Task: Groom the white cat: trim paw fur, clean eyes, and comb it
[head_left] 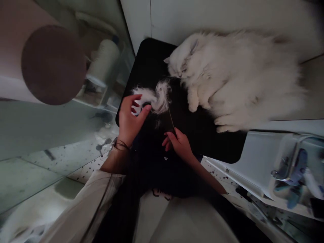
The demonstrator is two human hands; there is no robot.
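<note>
A fluffy white cat (248,74) lies on its side across the right part of a black table (149,60), its head toward the middle. Tufts of loose white fur (162,96) lie on the left part of the tabletop. My left hand (133,116) is curled at the fur's left side, with a small dark object (146,104) between thumb and fingers; what it is cannot be made out. Below the fur, my right hand (177,141) grips a thin comb (171,116), whose tip reaches up to the tufts.
A white bottle (103,62) stands in a rack at the upper left. At the right, a white cart (260,158) bears a tray with grooming tools (298,165). A wall runs behind the table. A round brown shape (53,64) is near the camera, upper left.
</note>
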